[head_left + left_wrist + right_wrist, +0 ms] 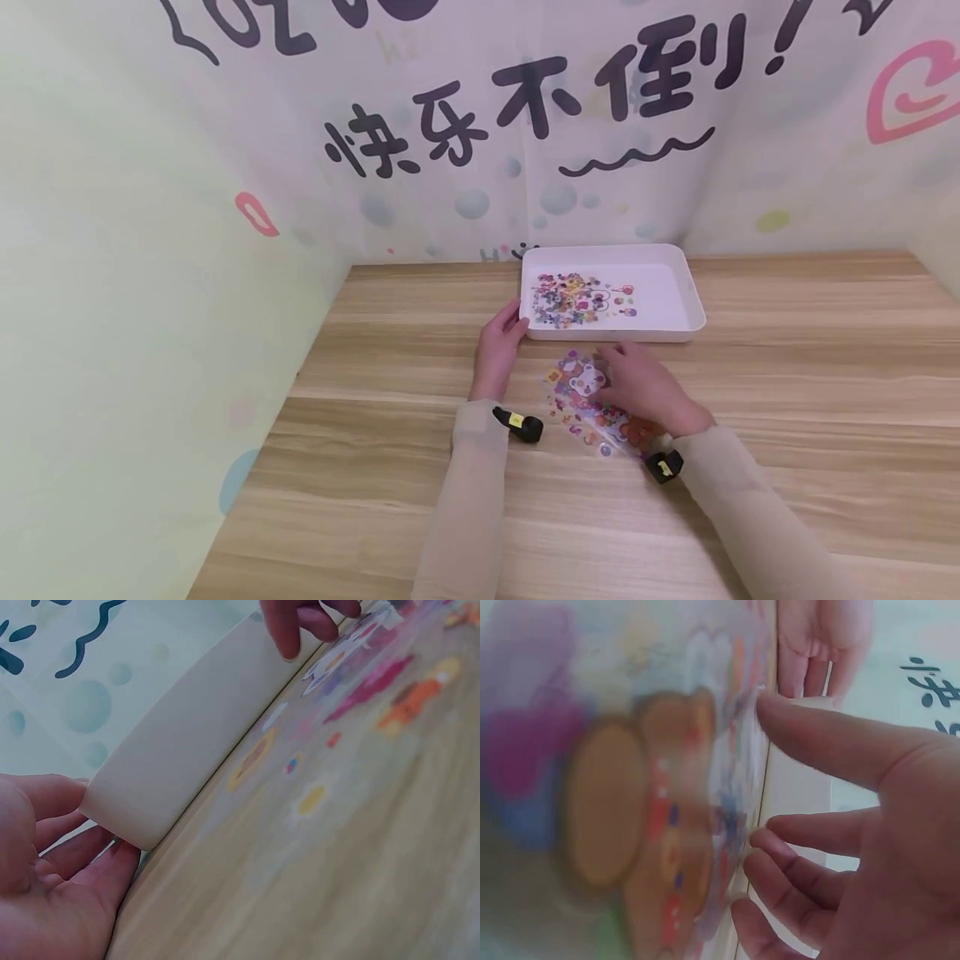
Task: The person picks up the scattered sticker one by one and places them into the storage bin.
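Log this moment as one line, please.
left hand: touching white tray, front left corner | right hand: at stickers on table | tray: more stickers inside

Backdrop: white, bearing black lettering above a wavy line.
Heart: pink outline, upper right.
Table: wood-grained, its far edge along the backdrop.
Left wall: pale, with a blue spot.
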A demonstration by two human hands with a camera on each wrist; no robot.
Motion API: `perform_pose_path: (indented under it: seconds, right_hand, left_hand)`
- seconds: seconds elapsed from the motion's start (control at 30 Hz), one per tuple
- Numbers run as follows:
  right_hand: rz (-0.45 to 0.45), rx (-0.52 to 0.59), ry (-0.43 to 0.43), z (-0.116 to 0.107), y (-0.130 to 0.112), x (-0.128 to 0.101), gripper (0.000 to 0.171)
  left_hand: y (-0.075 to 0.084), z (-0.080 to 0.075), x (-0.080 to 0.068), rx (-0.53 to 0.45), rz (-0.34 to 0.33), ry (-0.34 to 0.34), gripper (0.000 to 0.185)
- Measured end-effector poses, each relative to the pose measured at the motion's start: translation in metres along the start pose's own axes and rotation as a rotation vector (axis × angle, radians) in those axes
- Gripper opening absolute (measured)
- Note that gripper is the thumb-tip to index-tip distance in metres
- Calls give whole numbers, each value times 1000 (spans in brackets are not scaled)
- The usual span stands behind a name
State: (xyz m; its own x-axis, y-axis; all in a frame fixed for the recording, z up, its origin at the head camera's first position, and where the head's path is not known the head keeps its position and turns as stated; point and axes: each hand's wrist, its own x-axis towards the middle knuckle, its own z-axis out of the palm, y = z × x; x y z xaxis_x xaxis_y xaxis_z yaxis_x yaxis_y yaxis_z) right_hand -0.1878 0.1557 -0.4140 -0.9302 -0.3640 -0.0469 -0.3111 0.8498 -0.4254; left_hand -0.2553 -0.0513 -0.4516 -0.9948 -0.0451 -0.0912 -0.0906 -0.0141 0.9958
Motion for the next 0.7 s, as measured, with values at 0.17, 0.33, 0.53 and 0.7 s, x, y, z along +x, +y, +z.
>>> perform_pose_path:
  seconds: [0.17, 0.33, 0.53, 0.7]
  right_hand:
    - [2, -61, -3, 2, -2, -3, 65]
    - [20, -46, -15, 1, -2, -3, 56]
    - [33, -16, -19, 2, -1, -3, 50]
    - [35, -11, -23, 1, -1, -4, 50]
  left_hand:
    - [-2, 1, 0, -7, 14, 13, 43]
    - [-3, 1, 2, -18, 35, 9, 43]
    - [-3, 2, 1, -23, 37, -5, 44]
    - [-2, 2, 0, -24, 44, 3, 44]
